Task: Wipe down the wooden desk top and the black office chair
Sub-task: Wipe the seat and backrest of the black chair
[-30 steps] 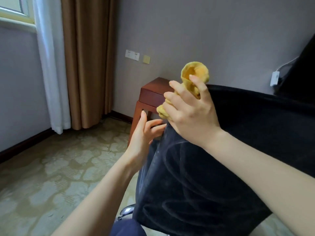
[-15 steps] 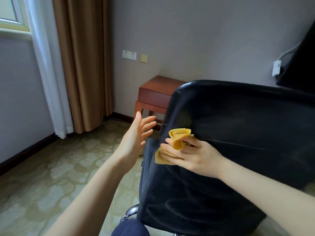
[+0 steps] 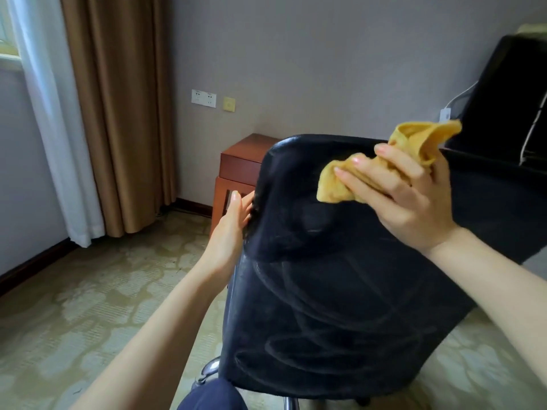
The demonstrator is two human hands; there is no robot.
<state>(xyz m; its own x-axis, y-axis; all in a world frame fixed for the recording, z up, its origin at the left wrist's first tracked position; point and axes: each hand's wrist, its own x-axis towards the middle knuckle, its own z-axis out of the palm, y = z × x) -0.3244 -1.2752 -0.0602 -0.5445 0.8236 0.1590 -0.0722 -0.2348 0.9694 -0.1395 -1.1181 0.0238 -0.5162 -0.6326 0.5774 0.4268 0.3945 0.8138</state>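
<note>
Yellow cloth (image 3: 367, 176), clenched in right grip (image 3: 414, 202), raised from chair (image 3: 325, 306) mid-back to top; straight-fingered left grip (image 3: 231, 229) apparently braced at edge; top wiped next.

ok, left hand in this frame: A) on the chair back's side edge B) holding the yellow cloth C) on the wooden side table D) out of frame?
A: the left hand rests against the left edge of the black chair back; the right hand grips the yellow cloth.
</note>
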